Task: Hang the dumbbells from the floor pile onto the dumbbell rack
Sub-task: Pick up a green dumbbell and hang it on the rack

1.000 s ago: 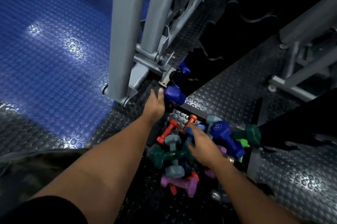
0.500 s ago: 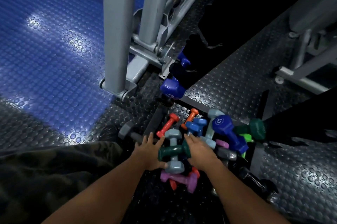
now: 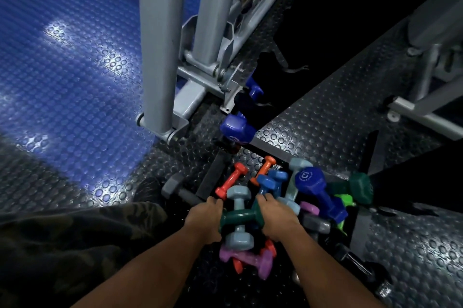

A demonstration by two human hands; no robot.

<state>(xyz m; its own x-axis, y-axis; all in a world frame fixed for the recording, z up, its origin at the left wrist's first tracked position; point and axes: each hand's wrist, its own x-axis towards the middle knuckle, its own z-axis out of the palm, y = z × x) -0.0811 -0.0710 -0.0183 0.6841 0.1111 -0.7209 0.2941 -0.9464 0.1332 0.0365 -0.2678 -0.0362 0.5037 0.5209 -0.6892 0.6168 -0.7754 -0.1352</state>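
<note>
Fingers (image 3: 215, 203) of both hands flank the dark green dumbbell (image 3: 241, 218) atop the pile.

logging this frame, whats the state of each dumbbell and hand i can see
left hand: at the dark green dumbbell's left end, grip unclear
right hand: on its right end, grip unclear
dark green dumbbell: lying across a grey-blue one, atop the pile
dark blue dumbbell: apart from the pile, by the frame
purple dumbbell: on the floor, partly buried

Dumbbell pile (image 3: 280, 197) on the floor (image 3: 75, 82), rack (image 3: 240, 97) behind it, machine frame (image 3: 160, 44) further left
</note>
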